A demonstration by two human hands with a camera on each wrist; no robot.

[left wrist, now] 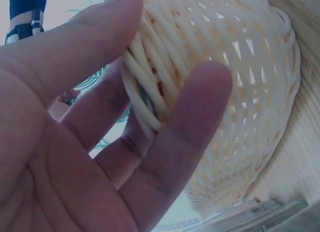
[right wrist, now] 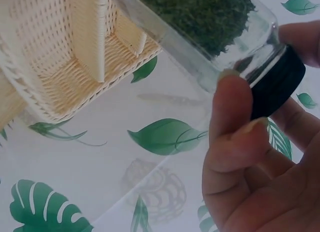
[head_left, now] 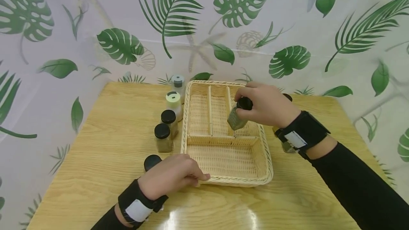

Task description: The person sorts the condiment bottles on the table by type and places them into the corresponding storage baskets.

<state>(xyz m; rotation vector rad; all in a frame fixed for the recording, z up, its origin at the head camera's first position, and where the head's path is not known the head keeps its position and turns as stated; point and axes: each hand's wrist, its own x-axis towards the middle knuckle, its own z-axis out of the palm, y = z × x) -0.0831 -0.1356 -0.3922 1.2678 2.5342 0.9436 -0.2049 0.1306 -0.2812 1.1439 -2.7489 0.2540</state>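
Note:
A woven basket [head_left: 228, 159] with several compartments lies on the table. At its near-left corner my left hand [head_left: 174, 175] grips the rim; in the left wrist view the thumb and fingers [left wrist: 200, 102] lie on both sides of the woven edge [left wrist: 150, 87]. My right hand [head_left: 266, 104] holds a glass spice jar [head_left: 236, 119] by its black lid, tilted above the basket's right back compartment. Dried green herbs [right wrist: 200, 17] partly fill this jar in the right wrist view, where fingers pinch around the black lid [right wrist: 280, 82].
Left of the basket stand jars with black lids [head_left: 162, 130], one with a yellow-green lid [head_left: 173, 97] and one with a pale lid [head_left: 178, 81]. Another black-lidded jar [head_left: 152, 162] is partly behind my left hand. More jars [head_left: 288, 147] stand at the right, mostly hidden by my right wrist.

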